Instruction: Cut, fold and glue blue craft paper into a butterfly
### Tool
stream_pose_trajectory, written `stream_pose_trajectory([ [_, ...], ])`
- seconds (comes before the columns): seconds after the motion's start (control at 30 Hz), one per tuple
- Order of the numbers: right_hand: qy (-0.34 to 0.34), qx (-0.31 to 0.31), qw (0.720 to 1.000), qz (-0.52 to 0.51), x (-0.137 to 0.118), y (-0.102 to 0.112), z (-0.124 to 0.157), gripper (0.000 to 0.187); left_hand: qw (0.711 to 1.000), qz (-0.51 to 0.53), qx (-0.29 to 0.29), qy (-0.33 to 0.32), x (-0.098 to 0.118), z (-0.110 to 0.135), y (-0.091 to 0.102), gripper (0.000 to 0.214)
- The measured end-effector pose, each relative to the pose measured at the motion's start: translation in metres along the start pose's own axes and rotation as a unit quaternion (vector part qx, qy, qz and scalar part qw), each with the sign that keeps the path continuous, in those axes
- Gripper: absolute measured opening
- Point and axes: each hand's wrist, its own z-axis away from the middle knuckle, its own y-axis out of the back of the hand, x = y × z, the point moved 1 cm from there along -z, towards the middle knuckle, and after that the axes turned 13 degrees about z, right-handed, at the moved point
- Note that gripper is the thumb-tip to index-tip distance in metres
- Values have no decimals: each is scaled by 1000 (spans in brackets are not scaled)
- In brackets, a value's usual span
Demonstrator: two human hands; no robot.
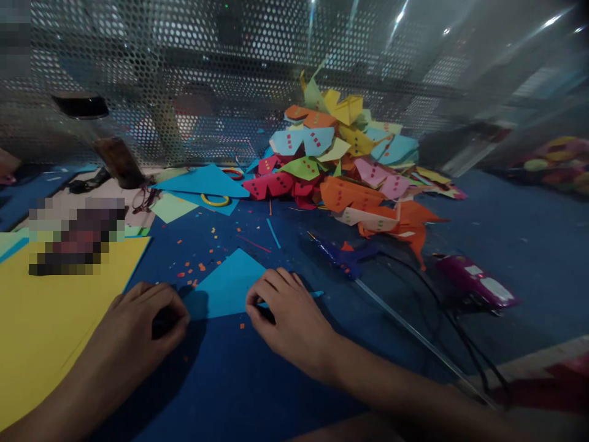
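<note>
A sheet of blue paper [225, 282] lies on the blue table surface between my hands, one corner pointing away from me. At its left corner, my left hand [147, 319] is curled, thumb and fingertips meeting at the paper's edge. My right hand [289, 325] rests over the right part, fingers bent and thumb drawn in; a narrow blue tip shows beyond it. The fingers hide some of the sheet. To the right of that hand lies a blue glue gun [347, 261] with a long clear glue stick [414, 337] in its back.
Folded paper pieces [317, 141] in many colours are heaped at the back. Yellow sheets [59, 331], a blurred-out object, a dark-lidded bottle [117, 150] and glasses [144, 197] are on the left. Scissors [215, 199], paper scraps, a purple device [478, 281] and black cords also lie about.
</note>
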Motion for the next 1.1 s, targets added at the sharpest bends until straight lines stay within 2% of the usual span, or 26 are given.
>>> stream_pose_trajectory([
  [0.37, 1, -3, 1000, -4, 0, 1, 0, 9, 1000, -9, 5, -4, 4, 0, 4, 16],
  [0.63, 2, -4, 1000, -4, -1, 1, -1, 9, 1000, -20, 3, 4, -11, 5, 16, 17],
  [0.87, -1, -7, 1000, -3, 0, 0, 0, 8, 1000, -21, 17, 14, -12, 5, 16, 17],
  [1.1, 0, -3, 1000, -8, 0, 0, 0, 8, 999, -31, -8, 11, -25, 7, 19, 15],
])
